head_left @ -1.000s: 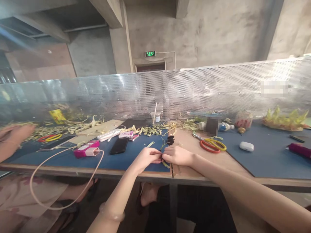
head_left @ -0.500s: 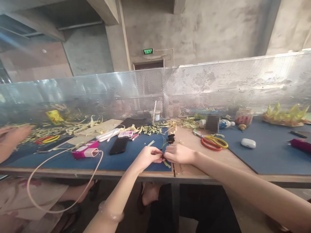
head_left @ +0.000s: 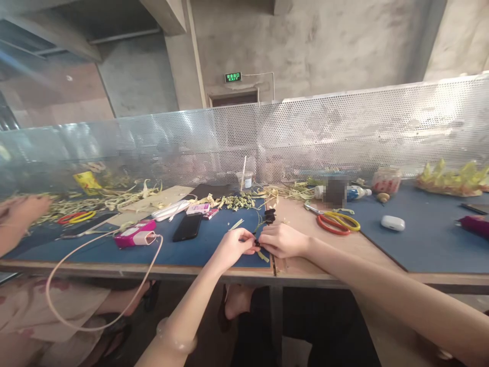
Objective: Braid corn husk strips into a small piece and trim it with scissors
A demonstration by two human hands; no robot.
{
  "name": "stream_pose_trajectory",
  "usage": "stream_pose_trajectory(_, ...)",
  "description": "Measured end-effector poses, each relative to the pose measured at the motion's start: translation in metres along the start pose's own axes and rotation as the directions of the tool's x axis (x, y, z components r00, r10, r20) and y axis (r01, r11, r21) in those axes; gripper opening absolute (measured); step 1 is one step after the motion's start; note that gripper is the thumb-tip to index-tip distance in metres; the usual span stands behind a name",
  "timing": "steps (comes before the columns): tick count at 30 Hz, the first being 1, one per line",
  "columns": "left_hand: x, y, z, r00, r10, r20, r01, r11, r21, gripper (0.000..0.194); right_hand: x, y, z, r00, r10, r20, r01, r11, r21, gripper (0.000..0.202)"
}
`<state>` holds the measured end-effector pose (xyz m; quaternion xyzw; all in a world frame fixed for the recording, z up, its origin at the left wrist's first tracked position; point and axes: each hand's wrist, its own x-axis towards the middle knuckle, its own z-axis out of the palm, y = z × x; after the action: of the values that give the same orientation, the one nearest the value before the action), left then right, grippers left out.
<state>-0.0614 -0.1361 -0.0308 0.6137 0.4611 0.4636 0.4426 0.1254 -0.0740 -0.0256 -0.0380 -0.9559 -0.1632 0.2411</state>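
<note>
My left hand (head_left: 236, 248) is closed in a pinch near the table's front edge, on a small dark piece (head_left: 257, 244) whose kind I cannot make out. From the other side my right hand (head_left: 281, 240) has its fingers curled around the same spot, touching the left fingertips. Below the fingers a pale green strip (head_left: 263, 256) sticks out, and a thin green strand rises above them. Just behind my right hand lies a black clip-like object (head_left: 269, 216). A few cut green strips (head_left: 237, 224) rest behind my left hand. Most of the dark piece is hidden by my fingers.
Red and yellow-handled scissors (head_left: 336, 222) and a white earphone case (head_left: 392, 223) lie to the right. Leftward are a black phone (head_left: 187, 227) and a pink box (head_left: 135, 234) with a looping cable. Knotted green strips (head_left: 233, 202) line the back. A co-worker's hand (head_left: 25, 214) is far left.
Both hands stay together at the same spot, with only slight finger movement around the dark piece. The whole view has shifted a little.
</note>
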Motion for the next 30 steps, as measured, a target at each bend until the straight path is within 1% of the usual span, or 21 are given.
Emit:
stream_pose_trajectory(6, -0.002, 0.003, 0.002, 0.999, -0.017, -0.037, 0.017, 1.000, -0.015, 0.007, -0.002, -0.001, 0.002, 0.998, 0.059, -0.001, -0.059, 0.992, 0.108, 0.015)
stream_pose_trajectory(13, -0.008, 0.010, 0.004, 0.996, -0.025, -0.083, 0.022, 0.999, -0.036, 0.006, -0.001, -0.002, 0.000, 0.991, 0.136, 0.002, -0.134, 0.968, 0.211, 0.012)
stream_pose_trajectory(22, -0.007, 0.010, 0.004, 0.998, -0.029, -0.053, 0.027, 0.999, -0.047, 0.012, 0.002, -0.001, 0.003, 0.978, 0.209, -0.022, -0.190, 0.925, 0.330, 0.011)
stream_pose_trajectory(30, -0.005, 0.008, 0.002, 0.999, -0.023, -0.048, 0.022, 0.999, -0.023, 0.011, 0.005, -0.004, 0.003, 0.966, 0.254, -0.041, -0.220, 0.898, 0.382, 0.006)
